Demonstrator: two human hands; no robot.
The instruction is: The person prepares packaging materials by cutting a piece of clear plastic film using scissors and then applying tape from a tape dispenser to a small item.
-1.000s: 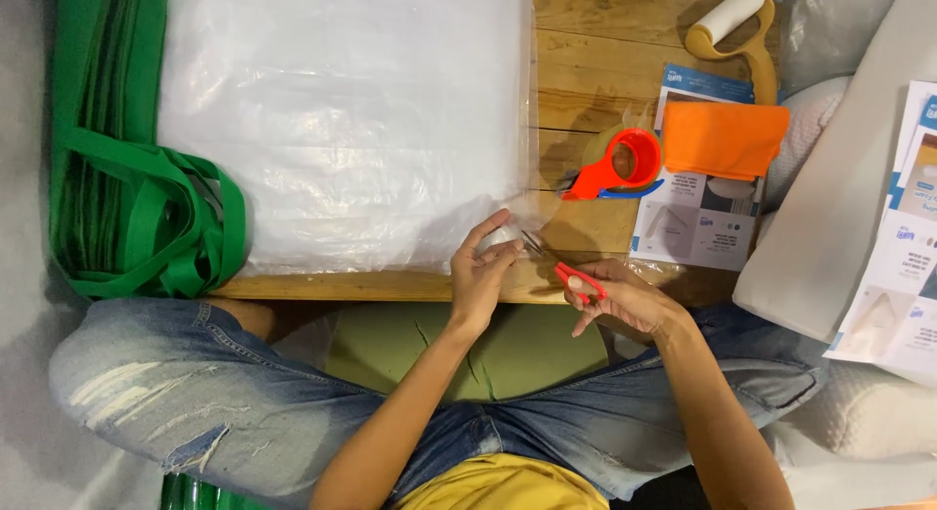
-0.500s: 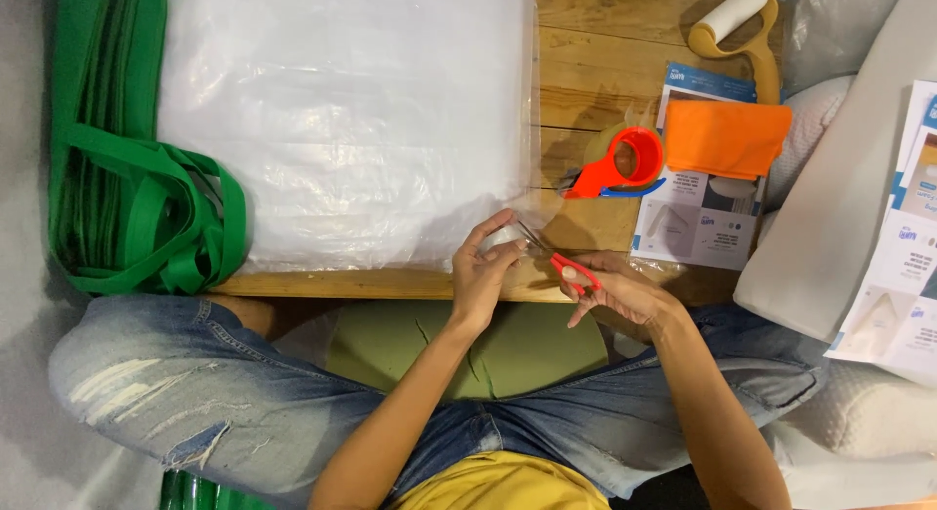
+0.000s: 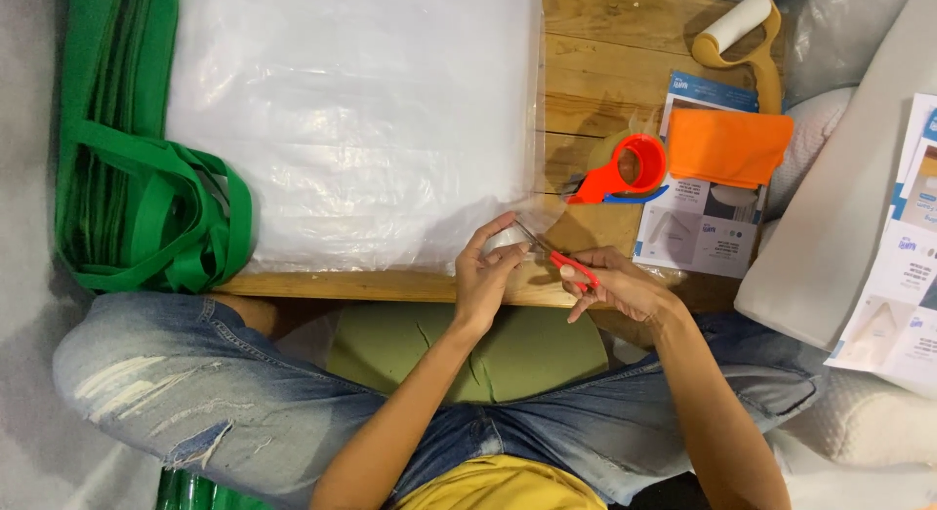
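Observation:
My right hand point(image 3: 613, 284) grips small red-handled scissors point(image 3: 556, 257), whose blades point up-left toward the near right corner of a clear plastic sheet point(image 3: 361, 120). My left hand point(image 3: 486, 272) pinches that corner of the plastic right beside the blades. The sheet lies spread over a wooden board point(image 3: 595, 71) across my lap.
A red tape dispenser point(image 3: 625, 171) lies on the board just beyond the scissors. Right of it are an orange cloth point(image 3: 730, 146) on printed leaflets point(image 3: 695, 235) and a lint roller point(image 3: 738, 34). Folded green bags with straps point(image 3: 137, 178) lie at left. White cushions are at right.
My right hand with the scissors has moved left and closer to the plastic corner. My left hand has stayed on the corner.

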